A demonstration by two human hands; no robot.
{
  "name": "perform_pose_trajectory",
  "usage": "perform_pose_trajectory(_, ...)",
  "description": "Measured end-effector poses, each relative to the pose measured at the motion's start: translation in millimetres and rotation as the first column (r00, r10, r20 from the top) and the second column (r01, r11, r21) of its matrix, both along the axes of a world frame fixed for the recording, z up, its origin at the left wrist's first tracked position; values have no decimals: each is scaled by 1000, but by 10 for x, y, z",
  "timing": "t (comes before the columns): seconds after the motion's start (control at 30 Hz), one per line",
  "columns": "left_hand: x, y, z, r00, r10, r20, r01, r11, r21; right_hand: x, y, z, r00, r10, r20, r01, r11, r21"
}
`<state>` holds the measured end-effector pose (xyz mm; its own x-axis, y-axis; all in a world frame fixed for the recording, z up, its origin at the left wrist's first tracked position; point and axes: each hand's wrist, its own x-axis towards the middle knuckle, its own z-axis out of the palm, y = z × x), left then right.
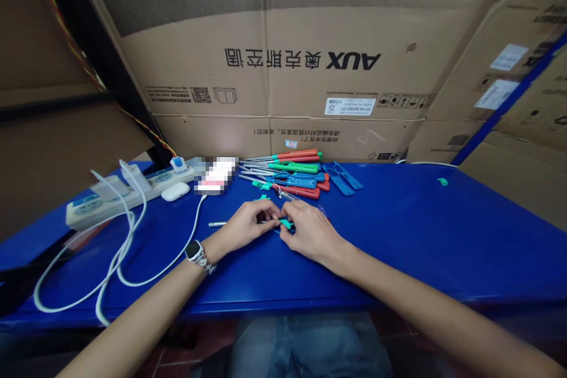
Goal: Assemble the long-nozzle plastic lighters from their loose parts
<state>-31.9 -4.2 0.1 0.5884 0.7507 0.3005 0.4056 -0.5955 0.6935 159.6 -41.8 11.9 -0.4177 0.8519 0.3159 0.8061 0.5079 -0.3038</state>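
My left hand [248, 225] and my right hand [312, 233] meet over the blue table, both with fingers closed on a long-nosed lighter. Its metal tube [216, 224] sticks out to the left beneath my left hand. A small green part [287, 224] shows between my fingertips, while most of the lighter body is hidden by my right hand. Just beyond my hands lies a pile of similar lighters, among them a green lighter [299, 167] and a red lighter [305, 192]. Blue casing pieces [348, 178] rest right of the pile.
At the left are a white power strip [150, 188], looped white cables [128, 236], an earbud case [175, 191] and a blurred phone [217, 176]. Cardboard [283, 23] walls the table's back. A small green piece [442, 181] lies far right.
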Motion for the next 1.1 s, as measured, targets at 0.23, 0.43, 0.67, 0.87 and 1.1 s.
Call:
perform_pose_trajectory(0.23,-137,3,33,977,-136,-165,157,980,119,25,6,-91,999,-17,-40,17,1000,-6)
perform_pose_trajectory(0.43,-137,1,23,970,-137,-201,170,973,154,11,6,-72,998,-50,36,49,999,17)
perform_pose_trajectory(0.67,-137,19,2,965,-161,-208,199,963,180,12,28,-31,995,-19,94,18,1000,7)
perform_pose_trajectory(0.87,-136,12,16,968,-155,-196,194,962,194,59,49,-8,991,45,125,-47,999,10)
perform_pose_trajectory(1.1,-144,10,18,962,-125,-243,186,951,247,112,20,-20,996,76,-45,-77,996,-32)
